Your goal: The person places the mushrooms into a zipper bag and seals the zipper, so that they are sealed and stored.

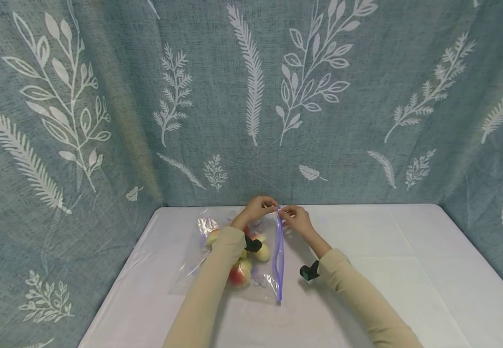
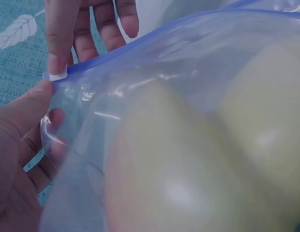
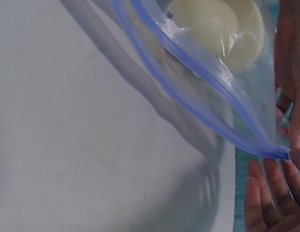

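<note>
A clear zip bag lies on the table with several round red-and-yellow fruits, which look like apples, inside. Along its right side runs a purple zip strip, its two edges bowed apart over much of their length. At the far end of the strip, my left hand pinches the bag's corner between thumb and fingers. Facing it, my right hand pinches the small white slider at that same corner. Through the clear film, the left hand's curled fingers show in the left wrist view.
A white-covered table stretches out on both sides of the bag. Behind it hangs a blue-green curtain with white leaf patterns, close to the far edge where both hands are. Dark wrist devices hang below the sleeves.
</note>
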`<move>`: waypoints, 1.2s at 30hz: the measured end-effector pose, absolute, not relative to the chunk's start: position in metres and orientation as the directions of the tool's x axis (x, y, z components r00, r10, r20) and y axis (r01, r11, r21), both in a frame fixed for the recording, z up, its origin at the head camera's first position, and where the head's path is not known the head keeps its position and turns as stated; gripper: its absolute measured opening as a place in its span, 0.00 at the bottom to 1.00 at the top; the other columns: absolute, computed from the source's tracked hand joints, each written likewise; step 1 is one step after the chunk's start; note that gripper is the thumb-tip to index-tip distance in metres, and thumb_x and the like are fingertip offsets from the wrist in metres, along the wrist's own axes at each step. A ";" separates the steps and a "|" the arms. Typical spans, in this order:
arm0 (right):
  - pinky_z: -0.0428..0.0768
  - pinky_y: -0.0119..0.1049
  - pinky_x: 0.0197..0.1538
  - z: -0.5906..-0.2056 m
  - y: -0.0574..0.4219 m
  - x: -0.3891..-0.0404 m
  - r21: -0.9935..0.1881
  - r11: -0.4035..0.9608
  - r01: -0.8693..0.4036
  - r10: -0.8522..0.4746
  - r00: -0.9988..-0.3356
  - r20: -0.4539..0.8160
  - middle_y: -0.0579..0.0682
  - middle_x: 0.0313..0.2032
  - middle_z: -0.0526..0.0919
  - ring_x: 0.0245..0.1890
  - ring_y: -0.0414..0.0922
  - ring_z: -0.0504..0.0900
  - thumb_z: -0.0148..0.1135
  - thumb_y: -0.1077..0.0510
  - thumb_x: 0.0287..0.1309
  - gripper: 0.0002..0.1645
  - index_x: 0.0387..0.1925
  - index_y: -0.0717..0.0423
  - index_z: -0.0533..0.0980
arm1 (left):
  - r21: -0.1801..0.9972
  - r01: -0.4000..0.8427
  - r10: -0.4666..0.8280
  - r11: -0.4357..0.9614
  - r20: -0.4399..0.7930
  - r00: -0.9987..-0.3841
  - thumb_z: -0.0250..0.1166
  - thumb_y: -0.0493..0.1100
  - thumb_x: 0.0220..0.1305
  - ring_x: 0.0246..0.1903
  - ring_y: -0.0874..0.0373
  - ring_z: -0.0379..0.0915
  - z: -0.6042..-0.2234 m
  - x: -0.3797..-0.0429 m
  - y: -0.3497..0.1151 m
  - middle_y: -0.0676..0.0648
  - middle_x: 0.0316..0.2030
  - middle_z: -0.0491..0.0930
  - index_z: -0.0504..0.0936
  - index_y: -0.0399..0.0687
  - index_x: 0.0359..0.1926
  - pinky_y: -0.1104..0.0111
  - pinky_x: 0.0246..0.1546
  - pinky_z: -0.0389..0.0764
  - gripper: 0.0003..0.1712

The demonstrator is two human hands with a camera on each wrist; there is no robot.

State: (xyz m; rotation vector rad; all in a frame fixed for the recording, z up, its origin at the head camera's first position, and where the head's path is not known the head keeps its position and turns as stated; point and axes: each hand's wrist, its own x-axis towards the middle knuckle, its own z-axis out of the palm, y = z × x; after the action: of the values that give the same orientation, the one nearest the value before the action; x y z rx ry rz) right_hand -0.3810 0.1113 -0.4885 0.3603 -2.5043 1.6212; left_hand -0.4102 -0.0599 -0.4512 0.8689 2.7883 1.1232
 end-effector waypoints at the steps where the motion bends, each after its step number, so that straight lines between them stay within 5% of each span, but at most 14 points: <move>1: 0.81 0.32 0.24 -0.488 0.111 -0.381 -0.882 0.389 -0.267 -0.122 -0.964 0.237 0.64 0.33 0.84 0.23 0.50 0.84 0.59 0.58 0.60 0.15 0.40 0.69 0.78 | 0.642 0.490 0.499 0.589 0.188 -0.846 0.59 0.43 0.65 0.36 0.55 0.75 -0.451 -0.410 -0.060 0.43 0.40 0.81 0.82 0.41 0.42 0.67 0.41 0.78 0.12; 19: 0.83 0.35 0.28 -0.492 0.113 -0.385 -0.874 0.410 -0.259 -0.127 -0.966 0.227 0.61 0.34 0.84 0.25 0.50 0.85 0.58 0.57 0.61 0.14 0.38 0.67 0.78 | 0.570 0.470 0.469 0.674 0.162 -0.868 0.57 0.49 0.66 0.39 0.56 0.76 -0.450 -0.405 -0.057 0.49 0.38 0.81 0.81 0.49 0.40 0.64 0.42 0.76 0.12; 29: 0.83 0.35 0.29 -0.492 0.113 -0.382 -0.885 0.396 -0.243 -0.118 -0.970 0.214 0.62 0.34 0.84 0.25 0.49 0.85 0.58 0.57 0.61 0.14 0.38 0.68 0.77 | 0.538 0.459 0.461 0.707 0.141 -0.876 0.55 0.51 0.67 0.39 0.57 0.75 -0.451 -0.404 -0.055 0.52 0.39 0.80 0.80 0.53 0.39 0.53 0.48 0.70 0.11; 36: 0.83 0.36 0.30 -0.493 0.113 -0.380 -0.898 0.377 -0.226 -0.108 -0.974 0.199 0.62 0.33 0.83 0.25 0.48 0.84 0.58 0.56 0.61 0.15 0.37 0.68 0.77 | 0.523 0.465 0.456 0.714 0.155 -0.876 0.55 0.52 0.67 0.39 0.57 0.75 -0.453 -0.406 -0.055 0.53 0.38 0.80 0.80 0.54 0.39 0.56 0.47 0.72 0.11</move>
State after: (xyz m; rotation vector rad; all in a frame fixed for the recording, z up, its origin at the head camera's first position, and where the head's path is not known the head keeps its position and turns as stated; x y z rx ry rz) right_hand -0.3800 0.1131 -0.4928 0.3065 -2.5168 1.6680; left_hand -0.4056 -0.0553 -0.4526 0.7852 2.9219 0.8986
